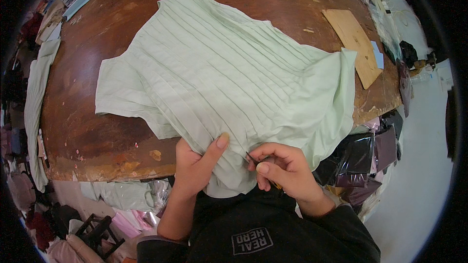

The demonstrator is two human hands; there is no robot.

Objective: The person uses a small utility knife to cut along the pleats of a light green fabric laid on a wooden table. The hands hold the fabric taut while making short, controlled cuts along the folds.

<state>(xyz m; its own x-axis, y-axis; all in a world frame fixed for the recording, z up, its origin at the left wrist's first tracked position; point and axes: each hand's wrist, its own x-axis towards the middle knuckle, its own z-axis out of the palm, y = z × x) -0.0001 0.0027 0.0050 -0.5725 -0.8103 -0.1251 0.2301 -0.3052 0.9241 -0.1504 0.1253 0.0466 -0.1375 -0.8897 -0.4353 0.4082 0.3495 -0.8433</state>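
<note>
A pale green pleated garment (209, 63) with short sleeves lies spread across the brown table, its near end hanging over the front edge toward my body. My left hand (197, 163) grips the fabric near that edge, thumb on top and the fingers hidden beneath the cloth. Close by on the right, my right hand (285, 168) is closed around small thread snips (253, 158). Their dark tip points at a pleat line and appears to touch the cloth. A bit of yellow shows under the palm; the rest of the tool is hidden by my fingers.
The worn wooden table (97, 146) has a rounded edge. A wooden board (356, 44) lies at the right. Folded pale green fabric (41, 102) rests along the left side. Plastic-wrapped dark packages (358, 158) sit below the table at right, and a dark stool (100, 234) stands lower left.
</note>
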